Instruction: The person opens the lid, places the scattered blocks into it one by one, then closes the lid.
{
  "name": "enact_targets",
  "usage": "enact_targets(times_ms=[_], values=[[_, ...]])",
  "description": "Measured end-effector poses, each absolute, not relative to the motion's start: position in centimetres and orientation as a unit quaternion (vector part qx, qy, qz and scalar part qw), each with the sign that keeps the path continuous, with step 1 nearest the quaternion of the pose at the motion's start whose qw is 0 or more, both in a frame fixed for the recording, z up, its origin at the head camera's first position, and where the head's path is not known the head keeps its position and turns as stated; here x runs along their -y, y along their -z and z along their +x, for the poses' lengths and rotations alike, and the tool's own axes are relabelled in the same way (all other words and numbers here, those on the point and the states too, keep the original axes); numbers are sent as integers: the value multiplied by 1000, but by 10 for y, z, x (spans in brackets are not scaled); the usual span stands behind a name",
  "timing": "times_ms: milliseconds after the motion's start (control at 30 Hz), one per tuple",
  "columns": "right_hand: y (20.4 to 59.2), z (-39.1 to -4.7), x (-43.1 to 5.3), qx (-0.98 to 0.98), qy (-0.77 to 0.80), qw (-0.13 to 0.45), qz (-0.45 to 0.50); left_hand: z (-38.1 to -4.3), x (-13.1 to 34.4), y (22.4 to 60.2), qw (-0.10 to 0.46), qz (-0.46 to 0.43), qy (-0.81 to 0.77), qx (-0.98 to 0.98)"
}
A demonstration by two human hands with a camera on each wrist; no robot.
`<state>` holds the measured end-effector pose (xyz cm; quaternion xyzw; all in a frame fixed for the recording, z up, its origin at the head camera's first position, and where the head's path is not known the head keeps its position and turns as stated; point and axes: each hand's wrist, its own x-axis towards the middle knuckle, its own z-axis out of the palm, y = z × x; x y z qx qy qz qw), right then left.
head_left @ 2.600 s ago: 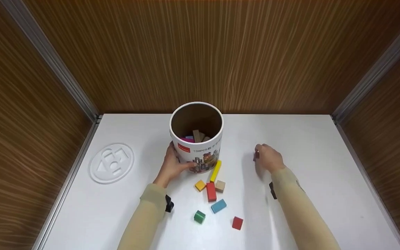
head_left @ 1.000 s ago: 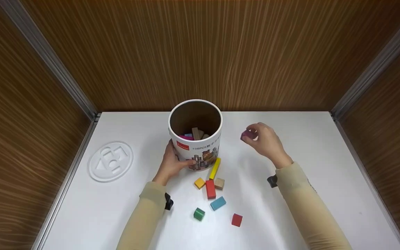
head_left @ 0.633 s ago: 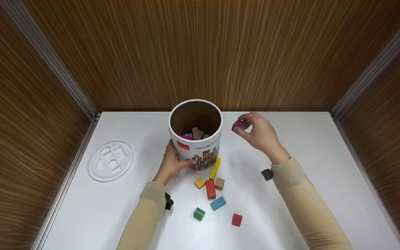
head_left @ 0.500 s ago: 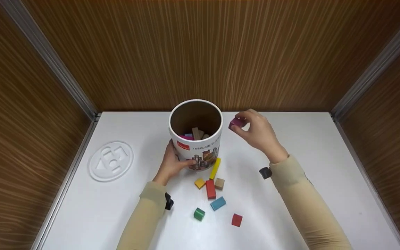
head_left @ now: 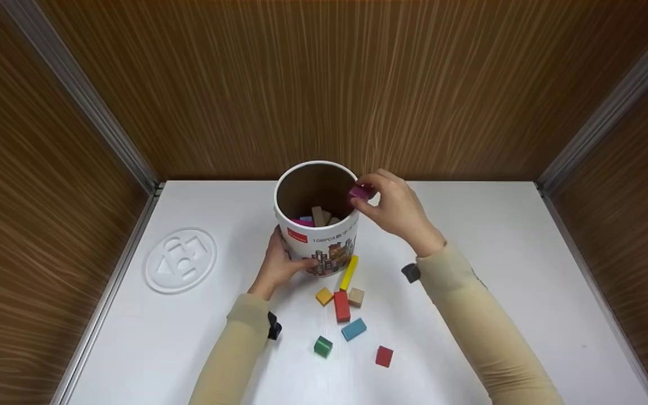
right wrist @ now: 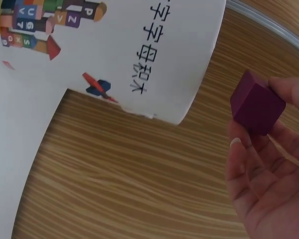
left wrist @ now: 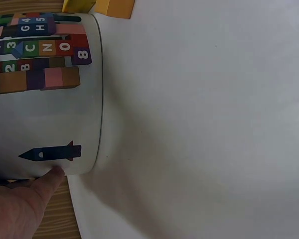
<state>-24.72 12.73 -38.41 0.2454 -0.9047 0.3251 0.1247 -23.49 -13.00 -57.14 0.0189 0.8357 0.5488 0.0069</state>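
- Purple block (head_left: 360, 193): pinched between the right hand's thumb and fingers, at the right side of the bucket's rim; the right wrist view shows a gap between block and rim.
- White lid (head_left: 180, 260) with raised shapes: flat on the counter (head_left: 133, 349), well to the left of the left hand.
- Left hand (head_left: 276, 264): clamped on the lower left side of the bucket, its thumb across the printed front.
- Bucket (head_left: 324, 247): stands between the two hands, its mouth facing up, with plain wood (head_left: 317, 216), magenta and blue pieces inside.
- Green block (head_left: 323, 346): nearer the person than the left hand, and to its right.
- Orange block (head_left: 324, 296), long red block (head_left: 342, 306), yellow bar (head_left: 349, 273), blue block (head_left: 354, 329) and pale wooden block (head_left: 356, 297): on the counter to the right of the left hand.
- Small red block (head_left: 384, 356): on the counter, well on the person's side of the right hand.
- Right hand (head_left: 391, 205): apart from the left, closed on the purple block.
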Motion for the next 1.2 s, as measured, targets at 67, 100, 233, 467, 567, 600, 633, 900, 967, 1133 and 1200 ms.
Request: enact_targets(times_ms=[67, 100, 233, 467, 567, 600, 633, 900, 967, 1133, 1200], values=[[384, -249, -122, 907, -321, 116, 245, -235, 130, 571, 8, 19, -547, -837], [383, -250, -119, 909, -319, 112, 244, -235, 129, 571, 9, 20, -546, -837], [383, -255, -109, 914, -309, 98, 242, -236, 130, 570, 12, 18, -547, -837], [388, -263, -100, 916, -307, 84, 244, -237, 132, 569, 12, 20, -541, -841], [391, -264, -103, 915, -315, 81, 239, -236, 132, 569, 14, 19, -541, -841], [393, -264, -105, 915, -319, 79, 235, -236, 132, 569, 14, 18, -541, -841], [394, -265, -108, 915, -323, 79, 230, -236, 132, 569, 14, 18, -542, -840], [417, -267, -136, 914, -345, 84, 198, -234, 131, 569, 20, 15, -539, -842], [425, -266, -143, 913, -353, 81, 190, -234, 130, 569, 22, 12, -536, -844], [445, -261, -158, 918, -360, 46, 158, -235, 130, 569, 19, 11, -532, -847], [455, -256, -163, 922, -355, 24, 152, -235, 130, 569, 17, 14, -533, -846]])
